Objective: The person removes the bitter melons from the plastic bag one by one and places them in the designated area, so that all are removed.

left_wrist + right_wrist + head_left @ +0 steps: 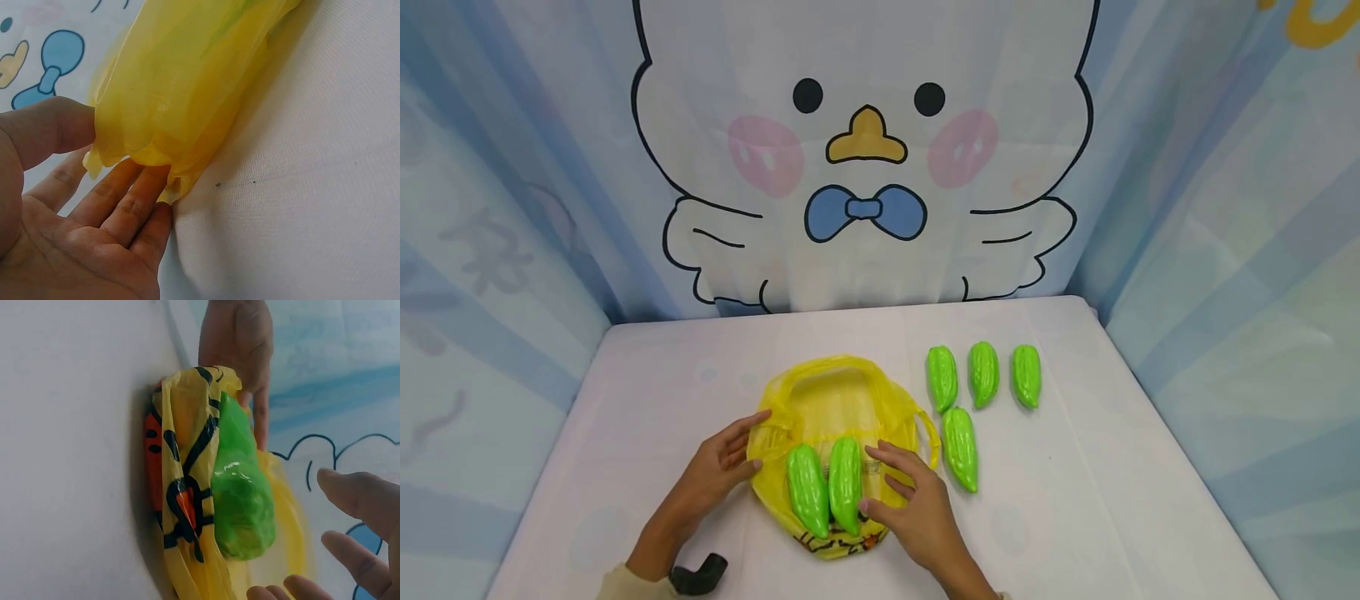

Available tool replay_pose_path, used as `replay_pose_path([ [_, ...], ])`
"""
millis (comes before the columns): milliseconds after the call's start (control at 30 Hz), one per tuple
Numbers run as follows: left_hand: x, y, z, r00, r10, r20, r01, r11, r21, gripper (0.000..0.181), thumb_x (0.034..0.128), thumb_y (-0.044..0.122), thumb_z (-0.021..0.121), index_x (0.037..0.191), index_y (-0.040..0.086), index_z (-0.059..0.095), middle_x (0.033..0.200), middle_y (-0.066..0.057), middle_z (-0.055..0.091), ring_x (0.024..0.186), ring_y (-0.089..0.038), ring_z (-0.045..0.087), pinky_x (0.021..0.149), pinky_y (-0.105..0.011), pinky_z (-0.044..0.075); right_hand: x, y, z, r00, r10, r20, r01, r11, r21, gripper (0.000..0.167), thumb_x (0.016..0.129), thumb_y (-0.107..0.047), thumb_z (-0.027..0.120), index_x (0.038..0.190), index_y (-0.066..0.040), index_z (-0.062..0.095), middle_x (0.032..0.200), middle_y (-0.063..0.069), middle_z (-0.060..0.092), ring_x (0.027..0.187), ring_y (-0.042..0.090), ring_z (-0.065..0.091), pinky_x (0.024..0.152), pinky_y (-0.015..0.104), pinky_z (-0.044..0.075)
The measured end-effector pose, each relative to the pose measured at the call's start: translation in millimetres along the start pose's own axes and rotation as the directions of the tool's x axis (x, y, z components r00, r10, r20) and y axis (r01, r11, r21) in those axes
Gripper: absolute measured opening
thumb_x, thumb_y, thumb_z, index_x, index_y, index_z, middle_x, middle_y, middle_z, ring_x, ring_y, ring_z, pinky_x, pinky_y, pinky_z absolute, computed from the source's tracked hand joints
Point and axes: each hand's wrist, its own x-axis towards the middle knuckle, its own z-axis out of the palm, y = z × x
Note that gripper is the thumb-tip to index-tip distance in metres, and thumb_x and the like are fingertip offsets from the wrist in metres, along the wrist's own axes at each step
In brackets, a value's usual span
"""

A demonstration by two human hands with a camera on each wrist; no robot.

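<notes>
Two green vegetables (846, 487) lie in the yellow bag (835, 396); four more (960, 450) lie to its right. The left hand (715, 471) touches its left edge, fingers apart; the right hand (921, 512) hovers, fingers spread, over its right side.

At lower centre, the left hand (721, 467) touches the yellow bag (838, 400); two green vegetables (846, 485) lie inside, the right hand (917, 508) beside them. Four more vegetables (983, 375) lie right of centre.
</notes>
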Motion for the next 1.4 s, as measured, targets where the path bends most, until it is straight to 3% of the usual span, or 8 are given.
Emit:
replay_pose_path([
  [267,1.9,0.3,0.6,0.999,-0.045,-0.024,0.046,0.999,0.01,0.074,0.0992,0.024,0.075,0.165,0.022,0.04,0.175,-0.012,0.032,0.158,-0.035,0.04,0.12,-0.034,0.048,3.4,4,14,0.996,0.037,0.083,-0.037,0.999,-0.003,0.063,0.086,-0.018,0.089,0.144,-0.027,0.066,0.164,0.016,0.045,0.152,0.043,0.044,0.115,0.048,0.054],
  [500,1.0,0.1,1.2,0.999,-0.032,-0.023,0.032,0.999,-0.001,0.074,0.0997,0.024,0.075,0.165,0.021,0.04,0.175,-0.013,0.031,0.158,-0.036,0.039,0.121,-0.035,0.048,4.3,5,21,0.993,0.034,0.11,-0.037,0.999,0.02,0.066,0.084,-0.016,0.091,0.144,-0.025,0.066,0.165,0.02,0.04,0.148,0.044,0.048,0.113,0.044,0.056],
  [800,-1.3,0.0,2.3,1.0,0.018,-0.005,-0.018,1.0,-0.01,0.073,0.1021,0.022,0.072,0.166,0.017,0.037,0.175,-0.016,0.03,0.158,-0.038,0.038,0.119,-0.031,0.049,7.4,9,27,0.994,0.04,0.099,-0.038,0.999,-0.019,0.063,0.082,-0.018,0.093,0.141,-0.026,0.069,0.162,0.019,0.043,0.149,0.044,0.046,0.112,0.048,0.056],
  [1167,-1.0,0.6,2.5,1.0,0.016,-0.01,-0.016,1.0,-0.012,0.073,0.1018,0.021,0.072,0.166,0.016,0.037,0.175,-0.016,0.029,0.159,-0.038,0.038,0.119,-0.03,0.048,7.3,8,30,0.997,0.042,0.063,-0.041,0.999,-0.008,0.063,0.081,-0.003,0.091,0.137,-0.024,0.071,0.159,0.021,0.044,0.149,0.047,0.045,0.108,0.036,0.057],
  [1400,-0.9,1.0,2.1,1.0,0.015,-0.008,-0.015,1.0,-0.016,0.072,0.1023,0.021,0.071,0.166,0.017,0.037,0.175,-0.016,0.029,0.158,-0.038,0.038,0.118,-0.029,0.049,8.4,7,23,0.998,0.021,0.063,-0.02,1.0,-0.022,0.062,0.084,-0.007,0.089,0.14,-0.025,0.069,0.16,0.02,0.044,0.149,0.047,0.045,0.108,0.039,0.058],
])
